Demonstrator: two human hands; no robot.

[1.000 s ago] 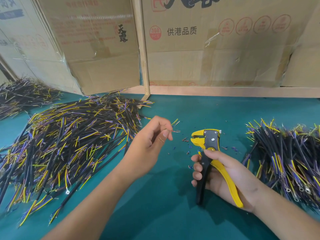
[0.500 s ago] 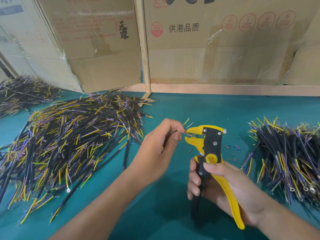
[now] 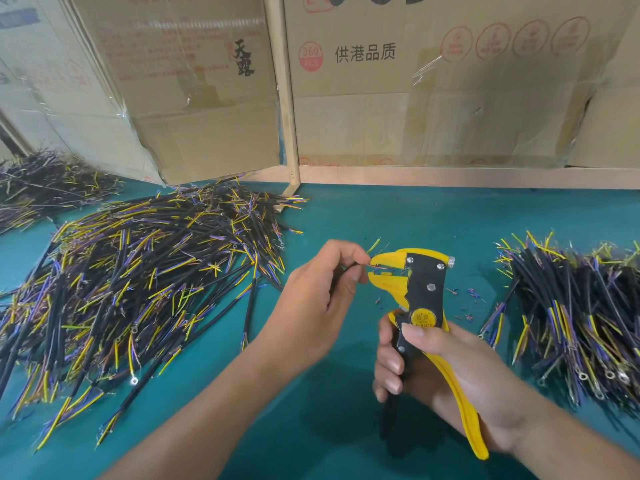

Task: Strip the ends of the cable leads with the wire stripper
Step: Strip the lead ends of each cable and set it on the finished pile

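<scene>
We work over a bare strip of the teal bench top, hemmed in by a large heap of cable leads on the left, a smaller heap on the right, and cardboard boxes along the far edge. Our left hand pinches one cable lead and holds its end in the yellow jaws of the wire stripper, whose handles our right hand grips, thumb just under the round yellow badge. The lead is mostly hidden behind our left fingers, so we cannot tell how deep its end sits, and both heaps run off the edges.
</scene>
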